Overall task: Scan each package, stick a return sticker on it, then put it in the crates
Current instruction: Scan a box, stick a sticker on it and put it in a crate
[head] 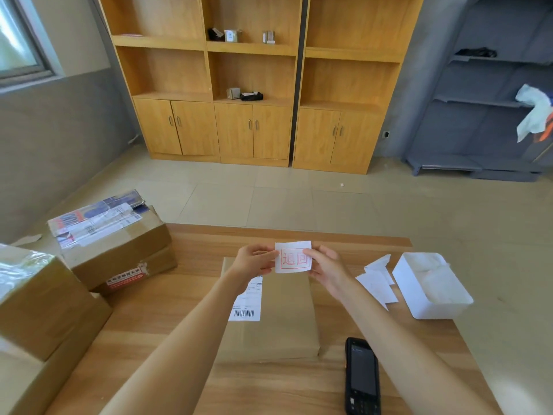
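Scanner point(362, 375) lying on counter point(167, 310) near right, flat package point(278, 313) at centre, left hand point(254, 260) and right hand point(324, 266) pinching sticker point(292, 256) by its side edges above package, white tray point(431, 284) right, boxes point(113, 244) left

The scanner point(362, 377) (lower end) runs off the bottom edge.

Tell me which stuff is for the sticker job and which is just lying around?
For the job:
return sticker, held by left hand and right hand
flat package
scanner
white tray
backing papers
waiting boxes

Lying about:
shelf oddments
cloth
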Motion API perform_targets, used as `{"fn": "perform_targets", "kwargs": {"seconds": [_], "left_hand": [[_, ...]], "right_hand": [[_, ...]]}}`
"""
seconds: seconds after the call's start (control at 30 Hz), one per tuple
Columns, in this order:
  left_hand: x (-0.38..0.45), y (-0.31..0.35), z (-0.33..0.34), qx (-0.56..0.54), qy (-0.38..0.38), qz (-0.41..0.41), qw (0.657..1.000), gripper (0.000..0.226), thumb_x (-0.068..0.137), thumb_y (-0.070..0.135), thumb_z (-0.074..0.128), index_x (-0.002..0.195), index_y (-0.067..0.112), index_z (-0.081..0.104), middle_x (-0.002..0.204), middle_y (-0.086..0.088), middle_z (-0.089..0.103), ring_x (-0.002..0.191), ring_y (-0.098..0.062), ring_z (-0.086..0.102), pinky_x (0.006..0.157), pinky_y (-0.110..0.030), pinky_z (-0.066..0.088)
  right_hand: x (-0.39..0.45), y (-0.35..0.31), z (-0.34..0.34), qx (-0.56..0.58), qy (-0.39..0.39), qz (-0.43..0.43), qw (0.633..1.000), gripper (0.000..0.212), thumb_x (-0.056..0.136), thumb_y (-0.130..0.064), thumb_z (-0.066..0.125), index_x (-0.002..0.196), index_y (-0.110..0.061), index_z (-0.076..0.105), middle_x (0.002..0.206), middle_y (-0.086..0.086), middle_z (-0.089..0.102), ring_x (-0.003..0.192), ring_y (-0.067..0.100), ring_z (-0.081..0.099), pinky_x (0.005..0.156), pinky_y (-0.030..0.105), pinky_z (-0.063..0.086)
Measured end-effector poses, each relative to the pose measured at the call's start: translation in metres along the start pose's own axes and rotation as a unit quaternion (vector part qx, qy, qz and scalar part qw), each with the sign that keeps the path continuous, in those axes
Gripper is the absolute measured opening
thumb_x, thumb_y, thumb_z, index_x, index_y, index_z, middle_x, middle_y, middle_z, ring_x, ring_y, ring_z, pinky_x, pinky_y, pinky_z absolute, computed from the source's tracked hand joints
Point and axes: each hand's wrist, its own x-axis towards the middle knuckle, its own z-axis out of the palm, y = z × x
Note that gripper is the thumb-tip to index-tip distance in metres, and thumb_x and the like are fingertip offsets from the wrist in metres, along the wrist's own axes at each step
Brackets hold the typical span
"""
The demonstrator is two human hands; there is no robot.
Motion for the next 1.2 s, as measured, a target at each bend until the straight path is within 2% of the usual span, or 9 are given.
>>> {"fn": "perform_targets", "kwargs": {"seconds": [0.23, 0.4, 0.57, 0.63, 0.77, 0.83, 0.97, 1.1, 1.2], "left_hand": [[-0.006, -0.023, -0.002, 0.008, 0.030, -0.022, 0.999, 0.006, 0.088, 0.006, 0.066, 0.090, 0.008, 0.061, 0.084, -0.005, 0.066, 0.070, -0.014, 0.062, 0.068, -0.022, 0.052], [-0.006, -0.046, -0.002, 0.029, 0.036, -0.046, 0.998, 0.008, 0.088, 0.005, 0.066, 0.093, 0.008, 0.060, 0.081, -0.004, 0.066, 0.068, -0.013, 0.064, 0.072, -0.023, 0.052], [-0.006, -0.074, 0.000, 0.080, 0.032, -0.065, 0.994, 0.009, 0.087, 0.004, 0.065, 0.086, 0.011, 0.059, 0.076, -0.003, 0.066, 0.062, -0.011, 0.062, 0.064, -0.022, 0.048], [-0.007, -0.085, 0.000, 0.085, 0.038, -0.078, 0.993, 0.011, 0.086, 0.003, 0.065, 0.083, 0.011, 0.058, 0.074, -0.004, 0.066, 0.057, -0.011, 0.060, 0.059, -0.023, 0.046], [-0.008, -0.104, 0.002, 0.115, 0.057, -0.081, 0.988, 0.014, 0.085, 0.001, 0.065, 0.080, 0.010, 0.056, 0.067, -0.006, 0.063, 0.052, -0.012, 0.054, 0.046, -0.016, 0.043], [-0.008, -0.112, 0.001, 0.135, 0.059, -0.076, 0.986, 0.016, 0.084, 0.001, 0.066, 0.079, 0.010, 0.054, 0.063, -0.005, 0.061, 0.051, -0.013, 0.052, 0.044, -0.016, 0.041], [-0.004, -0.122, -0.001, 0.166, 0.058, -0.075, 0.982, 0.020, 0.082, 0.002, 0.070, 0.076, 0.009, 0.052, 0.057, -0.003, 0.058, 0.049, -0.014, 0.052, 0.045, -0.019, 0.041], [-0.002, -0.128, 0.001, 0.220, 0.072, -0.072, 0.970, 0.021, 0.080, 0.006, 0.071, 0.073, 0.011, 0.052, 0.061, 0.000, 0.056, 0.044, -0.006, 0.051, 0.046, -0.015, 0.038], [-0.001, -0.134, 0.004, 0.266, 0.086, -0.065, 0.958, 0.023, 0.079, 0.010, 0.071, 0.068, 0.017, 0.051, 0.069, 0.002, 0.057, 0.061, -0.013, 0.053, 0.056, -0.023, 0.040]], "right_hand": [[-0.005, 0.024, -0.004, -0.005, 0.030, 0.003, 1.000, 0.017, 0.089, -0.001, 0.060, 0.103, -0.010, 0.061, 0.090, 0.006, 0.067, 0.078, 0.016, 0.060, 0.071, 0.023, 0.047], [-0.006, 0.051, -0.011, -0.044, 0.063, 0.037, 0.996, 0.015, 0.088, -0.004, 0.063, 0.103, -0.005, 0.061, 0.087, 0.007, 0.064, 0.076, 0.017, 0.056, 0.085, 0.033, 0.050], [-0.009, 0.078, -0.015, -0.104, 0.078, 0.048, 0.990, 0.012, 0.087, -0.002, 0.063, 0.098, -0.004, 0.062, 0.078, 0.002, 0.061, 0.061, 0.011, 0.052, 0.057, 0.016, 0.043], [-0.011, 0.089, -0.018, -0.127, 0.084, 0.043, 0.987, 0.010, 0.087, 0.000, 0.062, 0.096, -0.004, 0.062, 0.075, 0.002, 0.060, 0.057, 0.008, 0.050, 0.051, 0.011, 0.041], [-0.011, 0.110, -0.021, -0.195, 0.089, 0.022, 0.976, 0.008, 0.086, 0.000, 0.062, 0.092, -0.006, 0.064, 0.083, 0.002, 0.063, 0.065, 0.007, 0.055, 0.060, 0.014, 0.047], [-0.010, 0.117, -0.021, -0.214, 0.091, 0.015, 0.972, 0.010, 0.086, 0.001, 0.061, 0.093, -0.004, 0.064, 0.082, -0.001, 0.061, 0.069, 0.005, 0.055, 0.060, 0.011, 0.046], [-0.007, 0.126, -0.022, -0.250, 0.087, 0.003, 0.964, 0.011, 0.085, 0.002, 0.061, 0.093, -0.005, 0.065, 0.081, -0.005, 0.059, 0.073, 0.005, 0.055, 0.058, 0.007, 0.046], [-0.005, 0.132, -0.022, -0.296, 0.080, -0.015, 0.952, 0.012, 0.084, 0.003, 0.061, 0.089, -0.007, 0.065, 0.083, -0.003, 0.060, 0.072, 0.000, 0.053, 0.059, 0.005, 0.044], [-0.005, 0.135, -0.021, -0.329, 0.070, -0.034, 0.941, 0.012, 0.083, 0.003, 0.060, 0.088, -0.007, 0.064, 0.084, 0.001, 0.061, 0.070, 0.005, 0.054, 0.060, 0.006, 0.043]]}}
